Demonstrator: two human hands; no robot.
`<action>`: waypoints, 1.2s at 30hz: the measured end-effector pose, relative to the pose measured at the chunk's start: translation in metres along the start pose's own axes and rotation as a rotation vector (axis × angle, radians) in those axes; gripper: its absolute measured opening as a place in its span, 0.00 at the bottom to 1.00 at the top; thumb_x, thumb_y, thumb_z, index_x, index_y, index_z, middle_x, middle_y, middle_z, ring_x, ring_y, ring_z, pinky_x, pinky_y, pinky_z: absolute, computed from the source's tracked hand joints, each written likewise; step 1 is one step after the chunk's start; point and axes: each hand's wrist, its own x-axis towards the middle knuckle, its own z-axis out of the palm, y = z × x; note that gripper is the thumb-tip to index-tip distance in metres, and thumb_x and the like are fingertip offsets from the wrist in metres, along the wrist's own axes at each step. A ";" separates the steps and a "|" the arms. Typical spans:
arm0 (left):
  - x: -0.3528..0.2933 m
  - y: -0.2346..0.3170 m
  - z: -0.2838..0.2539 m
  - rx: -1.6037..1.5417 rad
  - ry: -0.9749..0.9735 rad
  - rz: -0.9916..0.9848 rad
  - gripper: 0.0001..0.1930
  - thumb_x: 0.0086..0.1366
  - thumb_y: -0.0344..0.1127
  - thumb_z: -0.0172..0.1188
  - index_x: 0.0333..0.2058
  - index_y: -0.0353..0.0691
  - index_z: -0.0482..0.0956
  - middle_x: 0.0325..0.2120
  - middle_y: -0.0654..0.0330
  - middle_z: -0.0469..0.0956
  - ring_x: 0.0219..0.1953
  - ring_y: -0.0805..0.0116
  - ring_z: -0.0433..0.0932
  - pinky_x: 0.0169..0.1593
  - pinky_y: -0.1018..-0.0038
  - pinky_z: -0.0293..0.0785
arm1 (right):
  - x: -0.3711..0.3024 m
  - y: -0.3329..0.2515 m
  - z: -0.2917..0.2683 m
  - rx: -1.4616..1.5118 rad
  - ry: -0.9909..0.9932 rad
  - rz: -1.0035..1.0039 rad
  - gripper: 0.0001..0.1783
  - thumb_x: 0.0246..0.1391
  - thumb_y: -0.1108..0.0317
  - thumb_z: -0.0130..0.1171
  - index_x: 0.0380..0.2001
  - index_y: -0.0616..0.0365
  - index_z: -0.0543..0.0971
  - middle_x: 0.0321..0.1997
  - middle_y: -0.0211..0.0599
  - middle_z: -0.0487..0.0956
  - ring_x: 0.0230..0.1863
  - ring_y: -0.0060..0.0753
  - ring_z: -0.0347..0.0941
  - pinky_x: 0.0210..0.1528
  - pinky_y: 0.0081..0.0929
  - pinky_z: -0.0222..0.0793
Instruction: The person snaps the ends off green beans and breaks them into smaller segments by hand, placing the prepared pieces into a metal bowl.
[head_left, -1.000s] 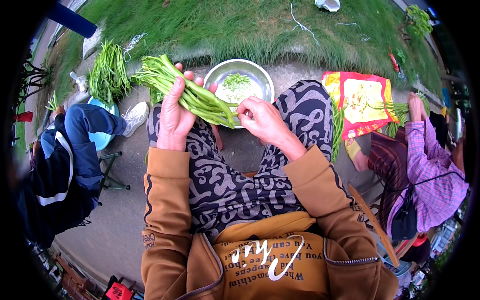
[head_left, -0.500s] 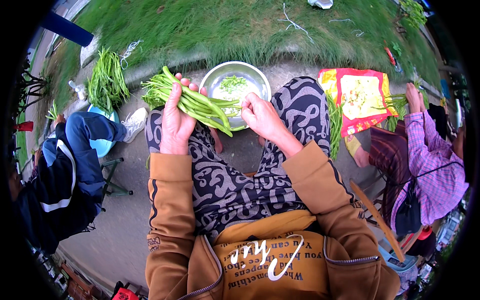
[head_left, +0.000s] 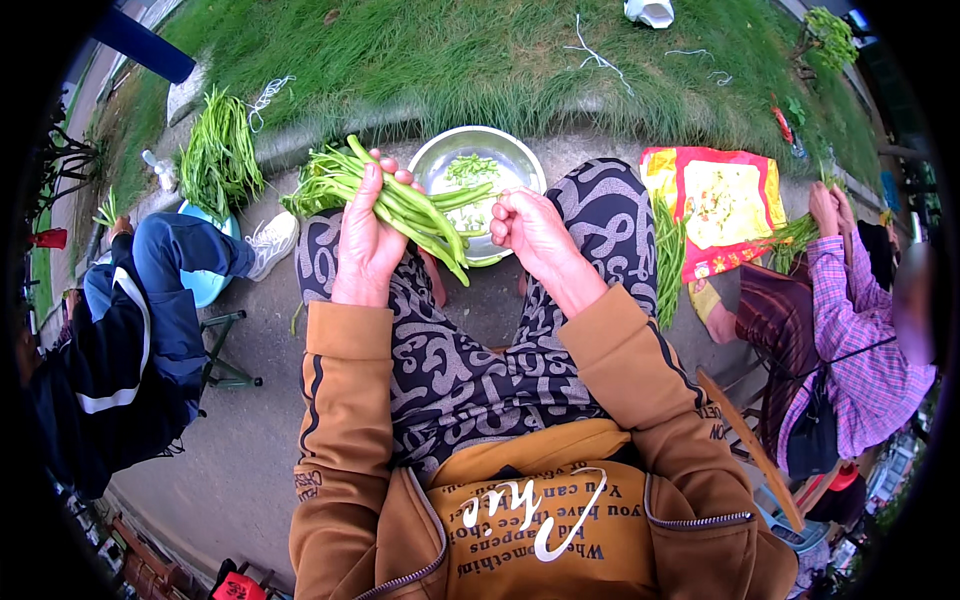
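My left hand (head_left: 370, 240) is wrapped round a bunch of long green beans (head_left: 425, 215), whose loose ends reach over the near left part of a metal bowl (head_left: 425, 150). Short pale-green cut pieces (head_left: 468, 172) lie in the bowl, which stands on the ground in front of me between my knees. Close to the bean tips, at the bowl's right rim, my right hand (head_left: 535, 228) is closed in a pinch. What its fingertips hold, if anything, is too small to make out.
To the left, a leafy green bundle (head_left: 220, 155) rests over a light-blue basin (head_left: 208, 285) beside a seated person (head_left: 165, 290). On the right lie more long greens (head_left: 668, 255) and a red-and-yellow bag (head_left: 725, 205) with scraps; another person (head_left: 850, 330) handles greens there. Grass (head_left: 430, 60) lies beyond the curb.
My right hand has shifted slightly right and down, leaving a small gap from the bean tips. My left hand still grips the bunch, and the whole view has moved a little.
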 end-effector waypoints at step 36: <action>0.003 0.008 -0.005 -0.086 0.054 0.012 0.10 0.64 0.36 0.53 0.42 0.43 0.70 0.35 0.67 0.73 0.39 0.73 0.71 0.49 0.68 0.68 | 0.005 0.004 -0.002 -1.271 0.092 -0.718 0.04 0.41 0.69 0.54 0.19 0.57 0.72 0.22 0.36 0.74 0.24 0.36 0.71 0.30 0.30 0.61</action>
